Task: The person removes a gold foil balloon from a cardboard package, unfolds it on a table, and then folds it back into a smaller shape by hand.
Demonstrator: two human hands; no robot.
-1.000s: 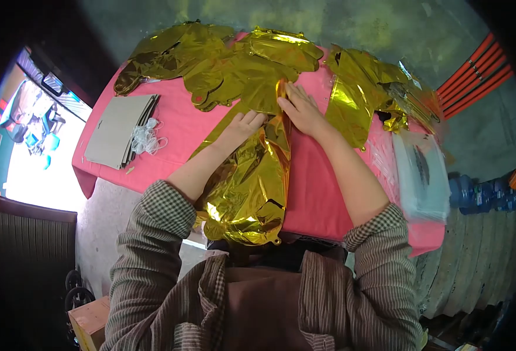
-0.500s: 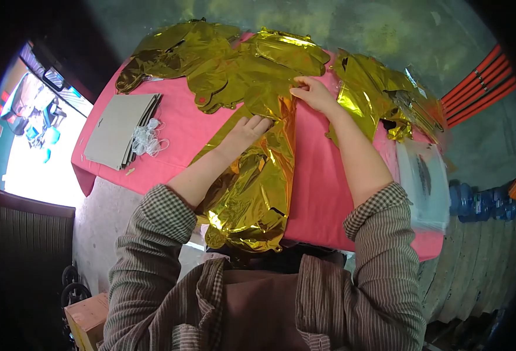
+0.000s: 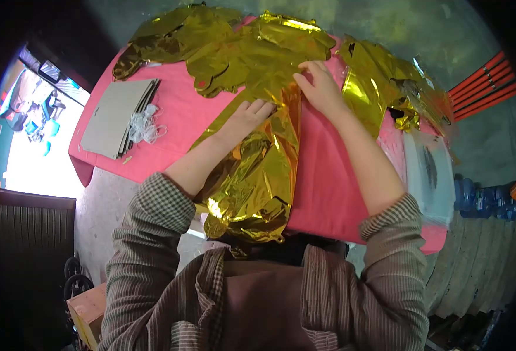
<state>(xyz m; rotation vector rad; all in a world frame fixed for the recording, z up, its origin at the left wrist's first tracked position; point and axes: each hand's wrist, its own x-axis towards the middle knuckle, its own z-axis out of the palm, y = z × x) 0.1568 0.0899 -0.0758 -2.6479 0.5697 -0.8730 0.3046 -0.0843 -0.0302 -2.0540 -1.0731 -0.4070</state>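
Observation:
A long, crinkled gold foil balloon [image 3: 252, 187], lying flat, runs across the pink-covered table [image 3: 328, 175] and hangs over its near edge. My left hand [image 3: 251, 117] rests on its upper part, fingers side by side and laid on the foil. Just beyond the foil's right edge is my right hand [image 3: 323, 90], with thumb and forefinger apart and the other fingers curled. Its fingertips overlap the far foil in this view. More flat gold foil balloons [image 3: 228, 58] are spread along the far side.
Grey boards [image 3: 114, 117] are stacked at the left, with a bundle of clear white string [image 3: 147, 124] against them. Gold foil pieces [image 3: 366, 88] and clear plastic bags [image 3: 430, 175] lie at the right. A cardboard box [image 3: 88, 310] stands on the floor at lower left.
My right hand has shifted slightly up and to the right, away from the foil's edge. My left hand stays on the foil. The whole view has tilted slightly.

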